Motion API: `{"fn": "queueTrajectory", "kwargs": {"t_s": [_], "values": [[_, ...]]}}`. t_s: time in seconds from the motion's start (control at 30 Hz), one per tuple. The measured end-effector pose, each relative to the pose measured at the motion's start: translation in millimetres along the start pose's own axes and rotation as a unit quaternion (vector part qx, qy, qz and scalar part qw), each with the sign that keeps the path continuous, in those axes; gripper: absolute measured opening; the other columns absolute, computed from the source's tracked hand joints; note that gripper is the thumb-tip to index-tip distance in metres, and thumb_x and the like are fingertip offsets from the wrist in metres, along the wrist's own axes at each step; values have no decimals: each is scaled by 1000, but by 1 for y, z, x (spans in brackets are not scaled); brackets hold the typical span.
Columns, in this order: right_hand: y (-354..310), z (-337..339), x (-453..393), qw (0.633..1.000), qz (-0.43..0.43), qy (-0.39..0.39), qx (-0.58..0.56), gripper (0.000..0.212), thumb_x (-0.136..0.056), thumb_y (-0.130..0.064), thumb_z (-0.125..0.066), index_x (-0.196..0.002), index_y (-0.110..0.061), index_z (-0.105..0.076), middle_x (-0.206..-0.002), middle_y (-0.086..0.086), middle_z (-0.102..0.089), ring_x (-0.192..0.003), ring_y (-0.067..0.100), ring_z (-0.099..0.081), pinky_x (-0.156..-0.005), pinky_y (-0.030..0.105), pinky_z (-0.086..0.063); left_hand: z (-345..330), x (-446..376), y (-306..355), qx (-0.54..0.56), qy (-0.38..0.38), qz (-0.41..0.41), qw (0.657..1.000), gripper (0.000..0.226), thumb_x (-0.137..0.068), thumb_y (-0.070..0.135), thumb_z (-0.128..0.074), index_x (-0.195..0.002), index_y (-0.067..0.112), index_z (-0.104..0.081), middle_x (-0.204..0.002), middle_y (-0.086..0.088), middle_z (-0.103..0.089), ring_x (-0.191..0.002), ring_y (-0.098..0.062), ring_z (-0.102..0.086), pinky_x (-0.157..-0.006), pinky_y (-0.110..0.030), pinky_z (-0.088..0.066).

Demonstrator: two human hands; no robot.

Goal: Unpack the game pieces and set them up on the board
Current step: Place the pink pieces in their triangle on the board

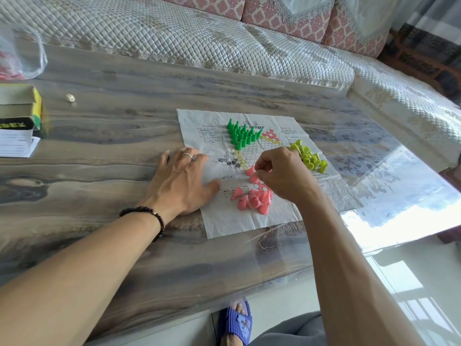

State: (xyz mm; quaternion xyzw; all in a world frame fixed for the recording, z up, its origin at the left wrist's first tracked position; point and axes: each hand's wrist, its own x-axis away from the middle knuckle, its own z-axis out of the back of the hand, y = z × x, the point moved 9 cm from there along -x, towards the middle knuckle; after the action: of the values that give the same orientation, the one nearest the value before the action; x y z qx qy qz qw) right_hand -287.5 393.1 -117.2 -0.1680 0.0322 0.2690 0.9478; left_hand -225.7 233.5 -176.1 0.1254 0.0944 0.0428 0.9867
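Note:
A paper game board [219, 221] lies flat on the table, printed with a star of circles. Several green pegs [242, 134] stand upright in its far point. Yellow-green pegs [310, 158] lie in a loose heap at the right point. Pink pegs [252, 199] lie heaped at the near point, and one pink peg [250, 170] stands on the circles above the heap. My left hand [182, 181] rests flat on the board's left edge, fingers spread. My right hand [284, 176] hovers over the board's middle with curled fingers pinching a pink peg [255, 179].
At the table's left edge sit a yellow-green game box [22, 106] and a printed leaflet [17, 143]. A clear plastic bag [20, 53] lies behind them, and a white die [70, 98] sits nearby. A quilted sofa [199, 38] runs behind the table.

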Motion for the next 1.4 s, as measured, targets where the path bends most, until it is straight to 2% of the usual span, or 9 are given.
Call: {"fn": "queueTrajectory", "kwargs": {"t_s": [0.33,0.43,0.63,0.73,0.87,1.0,1.1,1.23,1.4], "values": [[3,1,1,1000,-9,1,-12,9,-82,-4,-67,-88,-9,-70,-74,-1,-65,-62,7,-59,-55,17,-50,0,0,0,-1,-1,-1,1000,75,-79,69,-29,-136,23,-44,-143,-5,-42,-132,-24,-35,-111,-47,-20],[-2,8,3,1000,-4,8,-30,4,-81,-10,-71,-85,-10,-70,-67,-7,-61,-57,3,-56,-51,11,-43,0,0,0,-4,1,-2,1000,75,-79,68,-27,-137,23,-43,-144,-4,-42,-133,-23,-34,-112,-47,-19],[-27,-22,14,985,16,-151,-80,5,-81,-13,-72,-76,-12,-73,-64,-5,-70,-56,10,-67,-50,15,-50,1,1,1,9,8,2,1000,71,-79,64,-31,-136,24,-44,-143,-3,-42,-133,-21,-33,-112,-44,-18],[-28,-30,12,984,18,-161,-73,6,-82,-13,-71,-77,-11,-72,-63,-4,-71,-56,15,-70,-56,28,-59,1,1,1,7,9,3,1000,71,-79,65,-32,-136,24,-44,-142,-2,-43,-133,-21,-34,-112,-43,-17],[-29,-33,10,982,21,-176,-69,6,-85,-13,-69,-79,-12,-70,-68,0,-71,-57,12,-69,-55,23,-57,1,1,1,3,12,1,1000,71,-79,66,-31,-135,25,-45,-142,-2,-44,-132,-21,-34,-112,-43,-18],[-30,-18,7,987,31,-128,-88,10,-88,-13,-64,-80,-18,-65,-81,-4,-66,-67,2,-58,-60,14,-42,1,1,2,2,11,2,1000,72,-79,67,-30,-136,25,-44,-142,-2,-44,-132,-21,-35,-112,-44,-18],[-17,-6,8,978,-22,-107,-180,8,-93,-9,-58,-85,-12,-60,-83,4,-71,-69,15,-68,-62,30,-56,0,0,1,-1,7,4,1000,73,-79,67,-29,-136,24,-45,-143,-3,-43,-132,-22,-35,-112,-45,-19],[-2,1,16,947,-84,-102,-293,5,-93,-2,-56,-92,3,-59,-75,13,-72,-62,22,-72,-59,33,-60,0,0,1,-1,9,1,1000,74,-77,66,-28,-135,23,-46,-142,-5,-44,-131,-23,-36,-111,-46,-20],[15,19,14,976,-65,-4,-208,7,-93,-8,-56,-95,-13,-60,-67,4,-65,-60,23,-67,-60,39,-59,0,0,0,3,7,2,1000,73,-78,67,-29,-134,23,-46,-142,-4,-43,-132,-23,-35,-112,-46,-19]]}}
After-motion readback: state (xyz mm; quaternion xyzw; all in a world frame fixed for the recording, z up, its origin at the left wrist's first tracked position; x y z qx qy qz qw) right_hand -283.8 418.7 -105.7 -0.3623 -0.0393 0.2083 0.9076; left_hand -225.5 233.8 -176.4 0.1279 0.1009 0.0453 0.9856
